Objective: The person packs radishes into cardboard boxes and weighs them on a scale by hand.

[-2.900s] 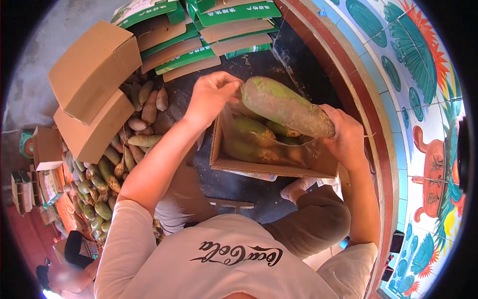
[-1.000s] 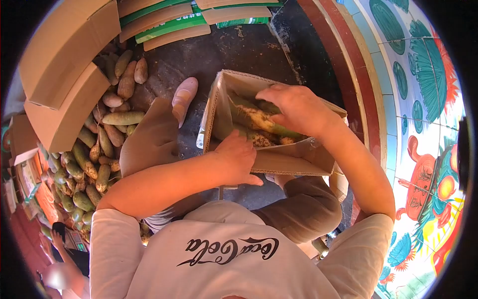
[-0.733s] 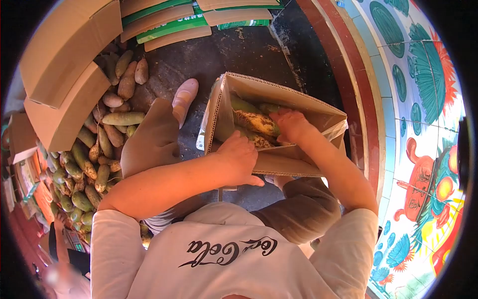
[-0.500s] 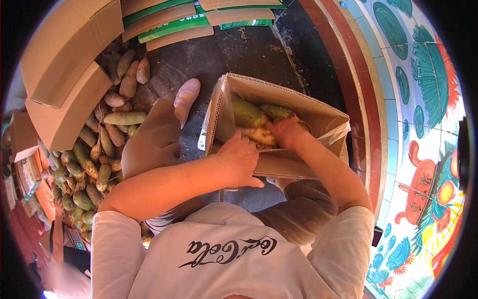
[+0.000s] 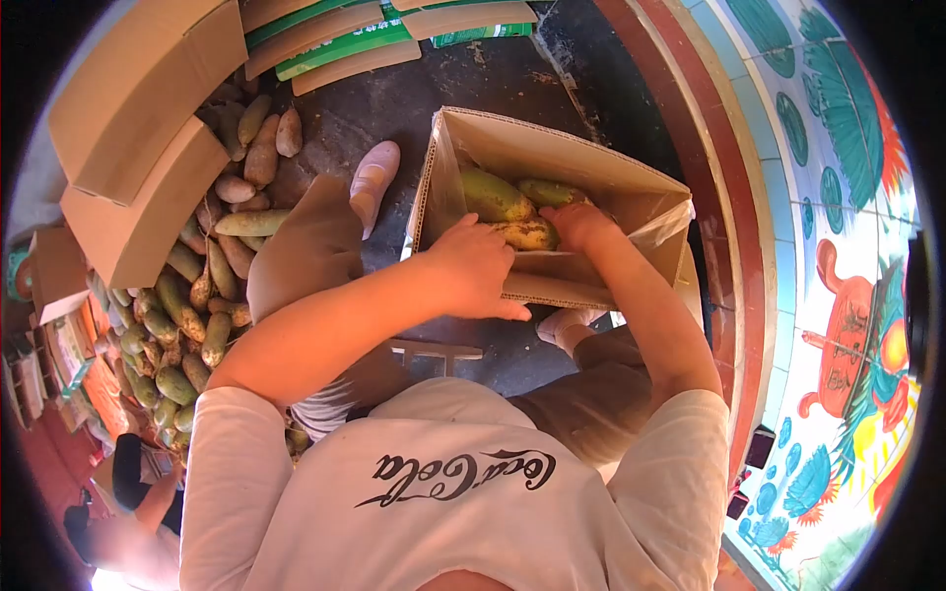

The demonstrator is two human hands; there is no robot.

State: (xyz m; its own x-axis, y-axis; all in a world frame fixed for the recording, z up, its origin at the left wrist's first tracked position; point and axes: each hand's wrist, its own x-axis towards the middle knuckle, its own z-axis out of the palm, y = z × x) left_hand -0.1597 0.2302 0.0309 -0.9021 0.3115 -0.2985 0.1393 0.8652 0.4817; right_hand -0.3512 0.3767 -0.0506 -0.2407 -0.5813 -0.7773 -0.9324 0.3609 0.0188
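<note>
A cardboard box (image 5: 621,153) with a clear plastic liner stands tilted before my knees. Inside lie green, radish-like root vegetables (image 5: 490,194), one with a yellowish, mottled skin (image 5: 527,234). My right hand (image 5: 583,227) reaches into the box, its fingers curled on the right end of the yellowish radish. My left hand (image 5: 475,266) lies across the box's near rim, thumb stretched out, fingertips by the radish's left end. Whether those fingertips press on it is hard to see.
Left of my leg spreads a heap of green and brown radishes (image 5: 177,310). Large cardboard boxes (image 5: 148,98) stand behind it, with green-printed cartons (image 5: 345,49) at the top. A painted tile wall (image 5: 838,325) runs along the right. Another person's arm (image 5: 156,502) shows lower left.
The yellowish radish now lies in plainer view, with my right hand settled on its right end. My left hand has shifted slightly up the view, as has the box.
</note>
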